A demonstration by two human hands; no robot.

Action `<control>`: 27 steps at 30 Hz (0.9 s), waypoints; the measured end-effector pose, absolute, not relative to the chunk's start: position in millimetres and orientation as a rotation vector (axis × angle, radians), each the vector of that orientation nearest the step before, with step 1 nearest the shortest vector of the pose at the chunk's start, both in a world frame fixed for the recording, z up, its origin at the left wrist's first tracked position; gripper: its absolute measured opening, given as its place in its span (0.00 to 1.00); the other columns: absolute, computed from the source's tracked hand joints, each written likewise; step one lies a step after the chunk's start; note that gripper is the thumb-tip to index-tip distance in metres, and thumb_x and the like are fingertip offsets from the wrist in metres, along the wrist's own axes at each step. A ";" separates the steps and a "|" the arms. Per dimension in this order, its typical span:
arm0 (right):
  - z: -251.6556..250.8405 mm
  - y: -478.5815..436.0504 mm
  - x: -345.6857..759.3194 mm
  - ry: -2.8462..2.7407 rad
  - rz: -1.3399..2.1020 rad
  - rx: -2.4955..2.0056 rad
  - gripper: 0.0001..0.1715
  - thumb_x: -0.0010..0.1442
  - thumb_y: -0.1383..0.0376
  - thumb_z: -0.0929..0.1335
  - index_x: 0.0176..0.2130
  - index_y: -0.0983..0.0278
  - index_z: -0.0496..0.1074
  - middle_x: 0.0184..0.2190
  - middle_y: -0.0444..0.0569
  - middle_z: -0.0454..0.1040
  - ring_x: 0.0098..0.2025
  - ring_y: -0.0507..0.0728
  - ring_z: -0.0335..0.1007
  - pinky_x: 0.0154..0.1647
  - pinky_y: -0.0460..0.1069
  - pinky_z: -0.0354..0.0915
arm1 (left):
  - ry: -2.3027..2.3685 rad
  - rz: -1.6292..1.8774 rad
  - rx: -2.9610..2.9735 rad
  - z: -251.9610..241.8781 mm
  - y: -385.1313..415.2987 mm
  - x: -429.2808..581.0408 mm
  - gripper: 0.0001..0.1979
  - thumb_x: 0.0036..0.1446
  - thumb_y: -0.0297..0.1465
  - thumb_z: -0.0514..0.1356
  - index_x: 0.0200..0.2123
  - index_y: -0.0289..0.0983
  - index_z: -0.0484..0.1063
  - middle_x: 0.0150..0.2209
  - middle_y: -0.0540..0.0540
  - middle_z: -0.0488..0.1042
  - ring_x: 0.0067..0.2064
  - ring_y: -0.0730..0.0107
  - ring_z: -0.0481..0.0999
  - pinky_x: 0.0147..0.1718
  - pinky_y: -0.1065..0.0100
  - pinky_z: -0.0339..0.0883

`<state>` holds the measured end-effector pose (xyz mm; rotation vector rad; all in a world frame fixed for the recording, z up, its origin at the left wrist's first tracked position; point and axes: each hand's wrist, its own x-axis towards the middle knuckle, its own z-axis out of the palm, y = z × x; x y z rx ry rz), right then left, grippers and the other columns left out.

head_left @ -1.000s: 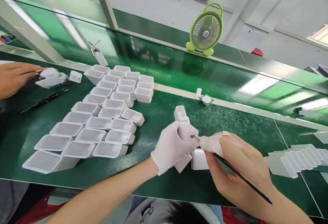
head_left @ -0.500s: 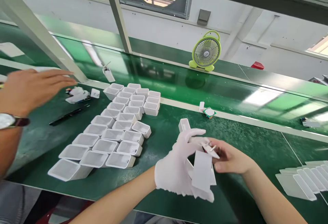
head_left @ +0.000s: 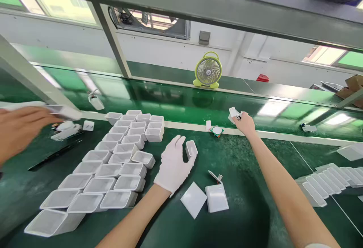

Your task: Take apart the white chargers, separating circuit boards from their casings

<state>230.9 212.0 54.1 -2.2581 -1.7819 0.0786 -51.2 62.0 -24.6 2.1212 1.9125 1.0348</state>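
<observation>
Head camera looks forward-down across the green bench.

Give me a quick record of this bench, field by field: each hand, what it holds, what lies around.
Left hand: white glove, fingers spread, right beside an open white housing
Right hand: bare, stretched far forward, pinching a small white part
Near front: flat white cover beside a white box with wires
Left side: rows of open white shells
Far left: co-worker's hand, blurred
Back: green fan
</observation>
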 end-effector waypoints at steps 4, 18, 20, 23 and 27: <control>43.1 219.5 226.5 -1.759 0.044 -2.438 0.18 0.70 0.58 0.68 0.55 0.65 0.71 0.50 0.52 0.76 0.45 0.57 0.76 0.45 0.56 0.76 | 1.849 0.925 1.973 -28.1 70.0 -52.7 0.41 0.54 0.38 0.67 0.67 0.33 0.58 0.67 0.30 0.65 0.69 0.41 0.64 0.66 0.45 0.62; 47.4 207.2 146.2 -2.393 0.291 -2.181 0.18 0.68 0.58 0.71 0.53 0.65 0.73 0.52 0.53 0.75 0.50 0.60 0.75 0.50 0.59 0.74 | 1.686 0.915 1.532 -33.3 74.3 -40.3 0.30 0.51 0.33 0.70 0.57 0.37 0.67 0.56 0.37 0.76 0.59 0.48 0.76 0.61 0.46 0.66; 57.4 198.5 151.0 -2.391 0.300 -2.091 0.18 0.64 0.60 0.73 0.49 0.68 0.74 0.50 0.56 0.76 0.50 0.62 0.76 0.50 0.59 0.74 | 1.670 0.964 1.518 -30.9 70.3 -41.3 0.28 0.51 0.33 0.70 0.54 0.38 0.67 0.55 0.39 0.76 0.58 0.50 0.76 0.60 0.48 0.67; 77.0 164.6 169.2 -2.399 0.357 -1.887 0.19 0.57 0.63 0.76 0.46 0.68 0.74 0.47 0.56 0.78 0.49 0.64 0.76 0.50 0.56 0.73 | 1.536 1.088 1.483 -26.7 58.5 -40.9 0.33 0.50 0.33 0.69 0.58 0.40 0.63 0.56 0.41 0.74 0.58 0.56 0.77 0.60 0.52 0.69; 89.9 91.7 201.1 -2.163 1.055 -1.164 0.29 0.54 0.61 0.77 0.54 0.60 0.73 0.37 0.46 0.79 0.35 0.57 0.79 0.37 0.52 0.76 | 1.181 1.236 1.536 -19.9 35.9 -36.3 0.32 0.50 0.30 0.69 0.58 0.44 0.63 0.55 0.43 0.74 0.54 0.59 0.78 0.55 0.55 0.73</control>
